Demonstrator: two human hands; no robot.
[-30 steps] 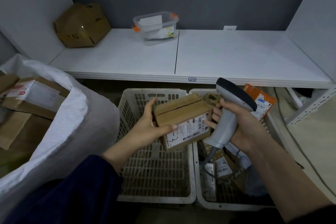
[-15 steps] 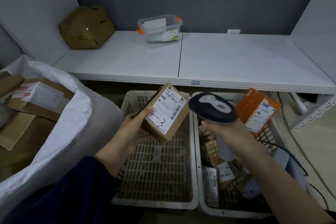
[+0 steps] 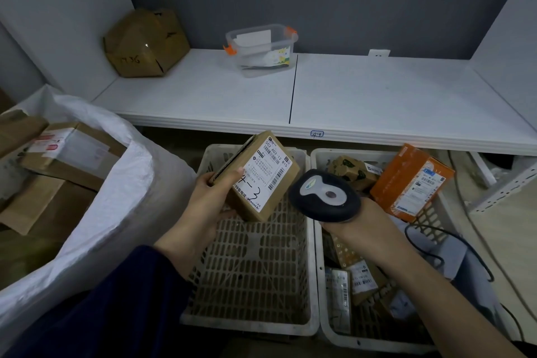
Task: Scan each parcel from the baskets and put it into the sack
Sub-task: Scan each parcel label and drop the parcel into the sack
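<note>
The parcel (image 3: pixel 263 183) is now turned so its white label (image 3: pixel 266 173) faces up; a second ago that label lay on the box's near side with the scanner (image 3: pixel 325 196) held upright beside it. The left hand (image 3: pixel 207 202) grips the box with the thumb curled over the top edge and the fingers wrapped underneath, holding it tilted in the air above the left basket (image 3: pixel 250 325), whose mesh floor shows no other parcel. The right hand (image 3: pixel 359 222) is closed round the scanner's handle, though the head hides most of the fingers. The head has swung over since then and sits just beside the parcel's right corner, apart from it, aimed away from the camera, so no beam on the label can be made out. Compared with half a second ago, box and scanner have barely shifted, which suggests the read is under way or about to happen. Once it registers, this box has to travel left to the open white sack (image 3: pixel 128 171), where other cartons already lie. The right basket (image 3: pixel 363 343) holds several more parcels, among them an orange box (image 3: pixel 412 180), so plenty of the task remains
</note>
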